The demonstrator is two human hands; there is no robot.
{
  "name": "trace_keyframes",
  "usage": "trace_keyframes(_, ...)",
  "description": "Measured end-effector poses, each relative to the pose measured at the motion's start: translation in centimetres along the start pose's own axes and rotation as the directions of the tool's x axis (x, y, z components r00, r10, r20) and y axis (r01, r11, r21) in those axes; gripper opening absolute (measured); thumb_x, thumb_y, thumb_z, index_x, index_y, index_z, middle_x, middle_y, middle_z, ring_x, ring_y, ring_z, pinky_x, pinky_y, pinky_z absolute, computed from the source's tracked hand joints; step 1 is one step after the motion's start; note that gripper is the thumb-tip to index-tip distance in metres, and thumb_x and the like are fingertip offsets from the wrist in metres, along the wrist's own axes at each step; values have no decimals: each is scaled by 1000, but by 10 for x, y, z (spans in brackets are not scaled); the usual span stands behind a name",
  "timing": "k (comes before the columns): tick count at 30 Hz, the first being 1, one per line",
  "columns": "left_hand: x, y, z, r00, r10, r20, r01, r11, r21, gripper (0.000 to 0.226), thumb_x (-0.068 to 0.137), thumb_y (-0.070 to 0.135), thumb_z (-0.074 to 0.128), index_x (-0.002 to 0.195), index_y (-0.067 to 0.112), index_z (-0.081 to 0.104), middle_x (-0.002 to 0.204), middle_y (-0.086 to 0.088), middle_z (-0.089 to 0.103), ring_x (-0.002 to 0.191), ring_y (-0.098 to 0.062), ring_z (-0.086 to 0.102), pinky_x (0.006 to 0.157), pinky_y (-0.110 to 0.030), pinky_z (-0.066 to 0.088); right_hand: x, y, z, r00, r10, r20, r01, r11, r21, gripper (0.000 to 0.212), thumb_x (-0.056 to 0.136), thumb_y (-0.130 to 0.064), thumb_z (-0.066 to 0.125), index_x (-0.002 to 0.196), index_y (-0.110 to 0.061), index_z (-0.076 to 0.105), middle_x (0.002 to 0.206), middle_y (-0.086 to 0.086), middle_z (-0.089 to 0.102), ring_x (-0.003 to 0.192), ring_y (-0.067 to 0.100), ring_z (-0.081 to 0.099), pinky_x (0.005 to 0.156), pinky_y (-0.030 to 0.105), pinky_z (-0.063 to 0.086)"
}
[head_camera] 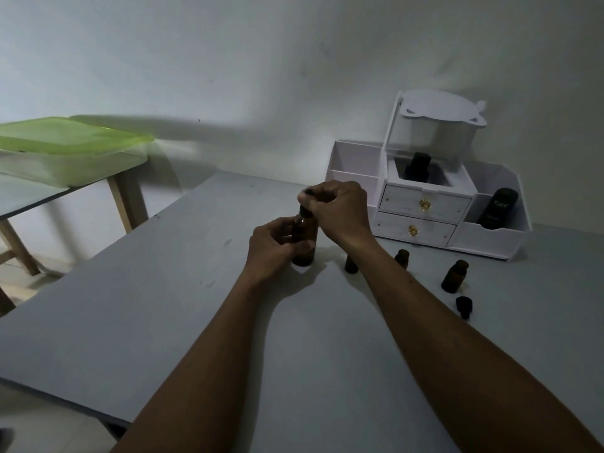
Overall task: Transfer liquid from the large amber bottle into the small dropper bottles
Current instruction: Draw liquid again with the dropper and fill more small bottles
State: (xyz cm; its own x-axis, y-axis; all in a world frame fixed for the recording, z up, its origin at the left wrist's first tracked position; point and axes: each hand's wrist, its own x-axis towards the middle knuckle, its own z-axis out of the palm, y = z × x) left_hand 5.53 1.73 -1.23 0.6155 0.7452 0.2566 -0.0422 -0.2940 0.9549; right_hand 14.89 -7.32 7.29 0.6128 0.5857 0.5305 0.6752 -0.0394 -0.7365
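The large amber bottle (304, 238) stands mid-bench, its body gripped by the left hand (273, 248) and its dropper cap pinched by the right hand (340, 207), while three small dropper bottles (454, 276) at three o'clock apparently await filling.

A dim room with a plain pale wall (228, 60). The grey table (147, 305) fills the middle. At ten o'clock a second table (124, 197) on wooden legs carries a green-lidded box (65, 148). At two o'clock a white drawer organizer (425, 204) stands against the wall.
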Motion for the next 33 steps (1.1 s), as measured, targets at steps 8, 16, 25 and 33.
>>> trace_keyframes(8, -7, 8, 1, 1000, -14, 0, 14, 999, 52, 68, 72, 30, 86, 134, 22, 59, 128, -2, 66, 113, -18, 61, 102, -41, 49, 22, -35, -34, 998, -19, -53, 29, 983, 181, 14, 87, -21, 74, 97, -12, 77, 79, -5, 75, 72, 2, 73, 72, 10, 54)
trace_keyframes(16, -38, 46, 17, 789, 435, -434, -385, 900, 204, 46, 81, 48, 71, 112, 14, 66, 97, 1, 69, 90, -9, 64, 74, -23, 49, 30, -49, -111, 974, 18, -227, 70, 925, 374, 8, 87, -17, 74, 93, -12, 76, 80, -3, 76, 73, 4, 74, 69, 19, 56)
trace_keyframes(25, -67, 66, 106, 977, 150, 151, -170, 977, 130, 45, 83, 26, 78, 125, 19, 64, 114, 6, 68, 96, -1, 64, 82, -14, 54, 17, 11, -175, 981, 126, -147, -70, 939, 337, 13, 84, -12, 75, 96, -6, 76, 78, 1, 76, 74, 15, 75, 70, 26, 58)
trace_keyframes(33, -56, 46, 126, 971, -79, 226, 31, 977, 210, 64, 83, 17, 78, 141, 14, 51, 143, -5, 55, 124, -18, 58, 105, -35, 48, 9, 39, -177, 983, 172, -63, -153, 960, 236, 8, 82, -10, 77, 83, -19, 77, 82, 3, 76, 74, 15, 75, 82, 39, 62)
